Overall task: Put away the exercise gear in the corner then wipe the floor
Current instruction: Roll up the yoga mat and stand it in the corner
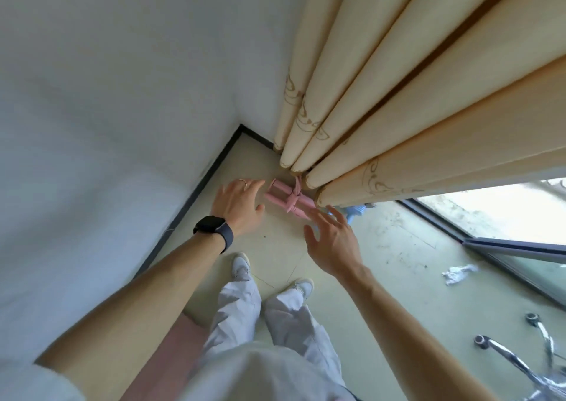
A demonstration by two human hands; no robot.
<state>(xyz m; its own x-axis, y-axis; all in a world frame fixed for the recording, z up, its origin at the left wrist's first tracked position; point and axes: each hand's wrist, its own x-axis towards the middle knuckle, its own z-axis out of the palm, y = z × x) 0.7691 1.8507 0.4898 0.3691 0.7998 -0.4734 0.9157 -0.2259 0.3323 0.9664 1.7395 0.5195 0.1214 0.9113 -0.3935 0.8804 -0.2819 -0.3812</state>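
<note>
A pink roll (286, 200) tied round its middle with a pink strap lies on the floor (275, 250) close to the corner of the room, its far end tucked under the hem of the cream curtain (367, 125). The left hand (240, 204), with a dark watch (213, 229) on its wrist, is at the roll's left end and the right hand (333, 241) at its near right end, each grip wide with fingers spread and holding nothing; whether the fingertips touch the roll I cannot tell. A blue thing (355, 210) shows just past the right hand at the curtain's edge, and a crumpled white wad (458, 273) lies well apart on the floor by the window frame.
</note>
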